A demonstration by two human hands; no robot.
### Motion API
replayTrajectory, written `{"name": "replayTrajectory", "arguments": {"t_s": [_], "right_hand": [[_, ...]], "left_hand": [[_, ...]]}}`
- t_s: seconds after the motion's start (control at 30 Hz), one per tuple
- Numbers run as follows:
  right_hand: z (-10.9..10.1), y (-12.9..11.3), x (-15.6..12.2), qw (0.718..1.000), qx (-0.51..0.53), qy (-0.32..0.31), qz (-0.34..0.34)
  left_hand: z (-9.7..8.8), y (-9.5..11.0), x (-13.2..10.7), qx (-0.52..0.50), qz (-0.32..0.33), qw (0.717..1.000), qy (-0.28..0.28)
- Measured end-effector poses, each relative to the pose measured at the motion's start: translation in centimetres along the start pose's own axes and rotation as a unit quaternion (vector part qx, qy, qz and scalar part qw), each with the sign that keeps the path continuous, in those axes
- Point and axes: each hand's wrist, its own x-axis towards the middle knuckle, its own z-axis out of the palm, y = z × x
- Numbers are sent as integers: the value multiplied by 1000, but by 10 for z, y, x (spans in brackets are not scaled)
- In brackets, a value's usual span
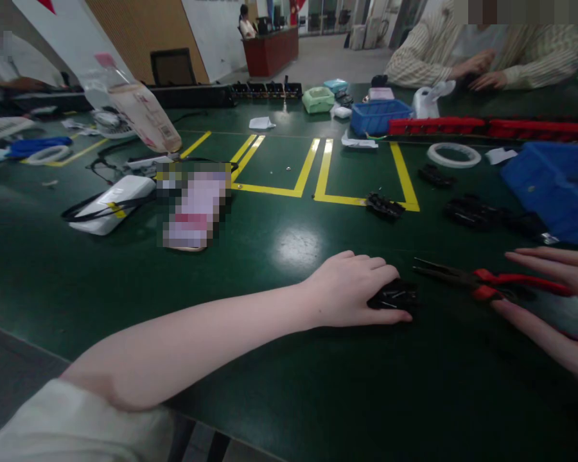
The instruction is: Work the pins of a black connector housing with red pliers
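Note:
My left hand [356, 289] is closed around a small black plastic part [395, 295] on the green table, its fingers over the far side and its thumb along the near side. To the right of that part lie long-nose pliers [481, 282] with red handles, their jaws pointing left. My right hand [553, 308] enters from the right edge, fingers and thumb spread on either side of the plier handles. The thumb tip is close to the lower handle; whether it touches cannot be seen.
More black parts [472, 210] lie beside a blue bin [553, 189] at right. A tape roll [453, 154] lies behind. At left are a phone [197, 208], a white device with a strap [113, 204] and a tilted bottle [144, 112]. Another person [486, 51] sits opposite.

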Motion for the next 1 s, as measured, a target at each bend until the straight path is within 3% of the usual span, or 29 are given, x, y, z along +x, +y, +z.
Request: {"name": "replayTrajectory", "arguments": {"t_s": [0.07,0.13,0.27,0.77,1.0], "right_hand": [[-11,-33,12,1000,-20,6,-13],[-15,-64,23,991,12,15,-135],[-7,-99,38,983,100,-14,-153],[0,-101,33,982,135,-58,-118],[-1,-105,34,982,159,-97,-44]], "left_hand": [[0,1,-1,-5,-8,1000,1],[0,1,-1,0,-20,1000,6],[-1,1,-1,-9,-30,999,-4],[-4,5,-1,-4,-28,999,-28],[-2,7,1,41,-40,997,-54]]}}
